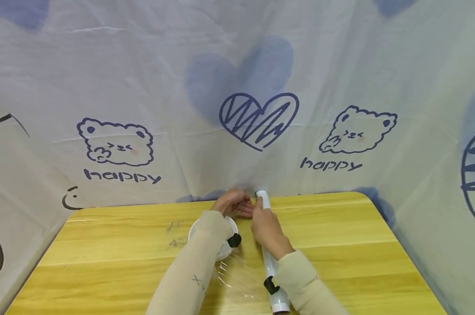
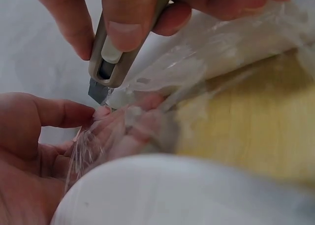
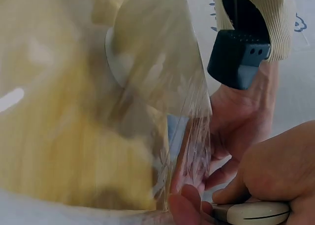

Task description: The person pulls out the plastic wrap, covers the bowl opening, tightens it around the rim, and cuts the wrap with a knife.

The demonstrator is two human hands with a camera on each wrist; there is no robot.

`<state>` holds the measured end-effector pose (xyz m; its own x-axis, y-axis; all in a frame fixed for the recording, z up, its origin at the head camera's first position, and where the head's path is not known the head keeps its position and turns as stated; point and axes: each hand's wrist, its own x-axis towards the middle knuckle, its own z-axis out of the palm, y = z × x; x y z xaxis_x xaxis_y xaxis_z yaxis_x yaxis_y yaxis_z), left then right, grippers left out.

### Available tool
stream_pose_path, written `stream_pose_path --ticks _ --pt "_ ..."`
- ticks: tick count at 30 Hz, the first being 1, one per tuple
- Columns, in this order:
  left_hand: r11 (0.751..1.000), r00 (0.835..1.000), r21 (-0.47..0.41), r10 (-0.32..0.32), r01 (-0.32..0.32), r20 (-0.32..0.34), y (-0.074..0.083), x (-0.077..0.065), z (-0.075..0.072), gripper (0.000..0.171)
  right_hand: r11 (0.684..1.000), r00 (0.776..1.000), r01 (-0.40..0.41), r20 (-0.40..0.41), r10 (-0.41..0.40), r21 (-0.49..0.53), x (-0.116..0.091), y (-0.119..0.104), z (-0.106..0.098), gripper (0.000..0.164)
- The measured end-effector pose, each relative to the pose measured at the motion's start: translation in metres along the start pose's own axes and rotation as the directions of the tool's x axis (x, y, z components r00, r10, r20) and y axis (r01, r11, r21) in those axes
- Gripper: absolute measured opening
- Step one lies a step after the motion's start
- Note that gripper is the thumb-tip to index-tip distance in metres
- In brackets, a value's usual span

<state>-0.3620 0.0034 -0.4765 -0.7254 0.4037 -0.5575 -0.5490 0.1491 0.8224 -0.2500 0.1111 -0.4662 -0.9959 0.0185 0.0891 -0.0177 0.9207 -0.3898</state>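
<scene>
A sheet of clear plastic film [image 3: 192,136] stretches from a white roll [image 1: 278,301] over a white bowl [image 1: 227,253]. Its far edge is gathered in my left hand [image 1: 232,203], thumb and fingers pinching the bunched film beyond the bowl. My right hand [image 1: 269,229] grips a utility knife [image 2: 110,70], thumb by its slider. In the left wrist view the knife's short blade [image 2: 98,91] is out, right at the film close to the left fingertips. The right hand sits over the far part of the roll, hiding some of it.
The yellow wood-patterned table [image 1: 339,245] ends at a hanging white cloth [image 1: 174,87] printed with hearts and bears. Loose film [image 1: 237,275] spreads between bowl and roll. A black wrist camera [image 1: 234,240] overlaps the bowl's rim.
</scene>
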Motion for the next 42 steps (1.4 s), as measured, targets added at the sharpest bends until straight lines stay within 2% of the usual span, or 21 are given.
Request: stream_pose_path --ticks 8,15,25,34,42 --pt "1.000 1.000 -0.001 -0.016 0.016 -0.004 0.000 0.001 0.002 0.034 0.999 0.998 -0.037 0.057 0.035 0.023 -0.006 0.003 -0.003 0.065" --pt "0.999 0.999 0.007 -0.041 0.041 -0.018 0.003 0.002 0.003 0.032 0.998 0.998 -0.032 0.053 0.029 0.061 -0.016 0.003 -0.007 0.063" --pt "0.999 0.999 0.020 -0.038 0.039 -0.013 0.002 0.001 0.002 0.033 0.997 0.998 -0.031 0.062 0.026 0.073 -0.031 0.001 -0.011 0.062" --pt "0.998 0.997 0.026 -0.050 0.052 -0.060 0.002 0.001 0.000 0.031 0.996 0.998 -0.014 0.066 0.008 0.092 -0.044 -0.001 -0.013 0.057" --pt "0.999 0.998 0.006 -0.052 0.052 -0.039 0.001 0.002 0.000 0.030 0.994 0.997 -0.036 0.073 0.028 0.108 -0.057 -0.002 -0.014 0.062"
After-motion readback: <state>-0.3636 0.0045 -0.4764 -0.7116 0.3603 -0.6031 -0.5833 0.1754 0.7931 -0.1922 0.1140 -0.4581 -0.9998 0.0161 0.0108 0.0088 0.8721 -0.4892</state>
